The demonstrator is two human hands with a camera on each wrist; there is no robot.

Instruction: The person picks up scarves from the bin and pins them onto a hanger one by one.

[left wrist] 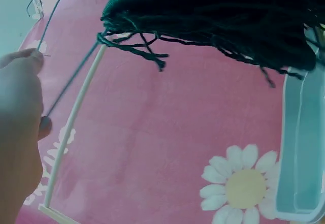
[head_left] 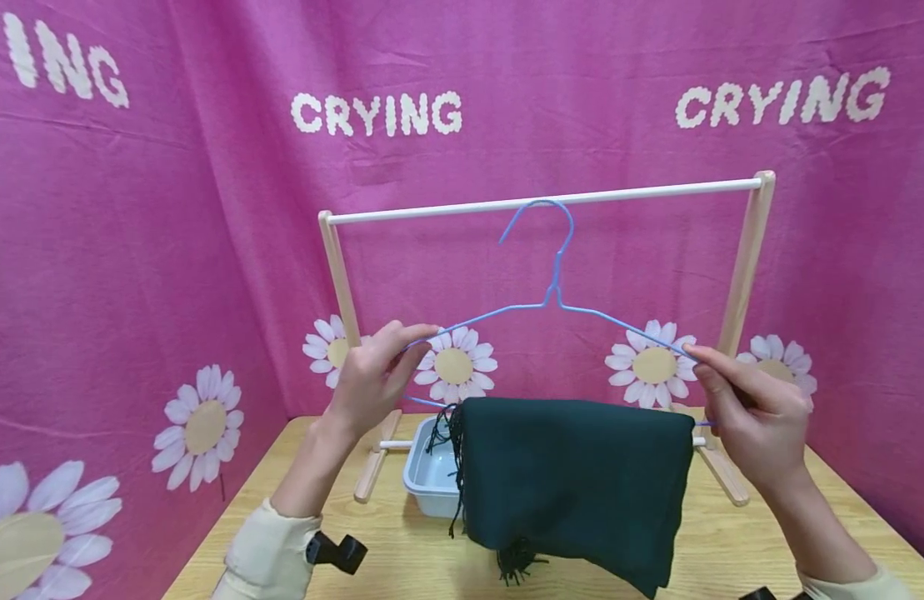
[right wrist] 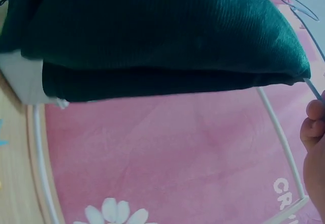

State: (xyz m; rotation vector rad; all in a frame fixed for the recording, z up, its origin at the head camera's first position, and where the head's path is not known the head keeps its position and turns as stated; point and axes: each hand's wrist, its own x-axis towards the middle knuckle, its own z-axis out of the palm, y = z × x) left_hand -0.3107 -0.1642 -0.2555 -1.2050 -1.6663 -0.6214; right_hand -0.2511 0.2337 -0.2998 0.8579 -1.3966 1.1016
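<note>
A blue wire hanger (head_left: 515, 307) is held up between both hands, its hook overlapping the rack's rail in the head view; whether they touch I cannot tell. Over its bottom bar hangs a folded dark green fringed scarf (head_left: 577, 483), black-looking tassels (left wrist: 147, 54) at its left end. My left hand (head_left: 375, 375) pinches the hanger's left shoulder between thumb and fingers. At the right end, my right hand (head_left: 757, 417) grips the other shoulder with curled fingers. In the right wrist view the scarf (right wrist: 167, 31) fills the top and only part of the right hand (right wrist: 315, 132) shows.
Behind the hanger stands a rack with a white rail (head_left: 432, 209) and wooden posts (head_left: 748, 267). A pale blue plastic basin (head_left: 432, 487), partly covered by the scarf, sits on the wooden table (head_left: 282, 492). Pink daisy-printed cloth (head_left: 229, 83) surrounds the table at the back and sides.
</note>
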